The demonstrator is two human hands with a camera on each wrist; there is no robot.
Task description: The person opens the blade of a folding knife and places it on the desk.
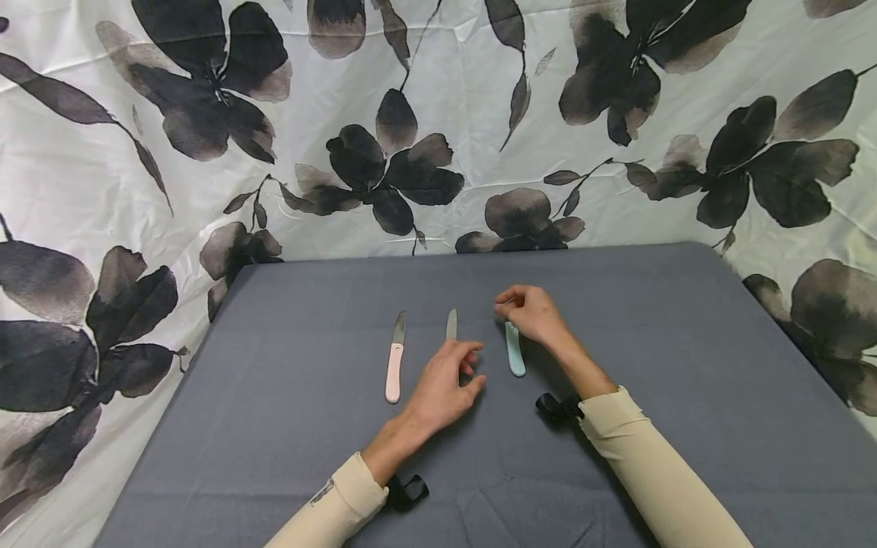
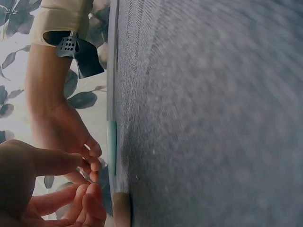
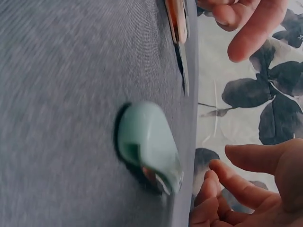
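My left hand (image 1: 441, 388), fingers apart and relaxed, hovers over the middle knife, hiding its handle; the middle blade (image 1: 451, 324) shows past the knuckles. In the left wrist view a tan handle (image 2: 122, 210) lies close by the fingertips. My right hand (image 1: 530, 310) is over the blade end of a mint-green knife, covering most of that blade, while its green handle (image 1: 515, 350) lies on the cloth toward me. The right wrist view shows that knife's rounded handle (image 3: 147, 130) beside loosely bent fingers (image 3: 241, 187) with nothing between them and the thumb.
A pink-handled knife (image 1: 393, 373) lies left of my left hand, blade pointing away. All three knives lie roughly side by side on a grey cloth-covered table (image 1: 288, 457). A white floral curtain (image 1: 479, 152) hangs behind the far edge. Black camera mounts (image 1: 409, 493) jut from both wrists.
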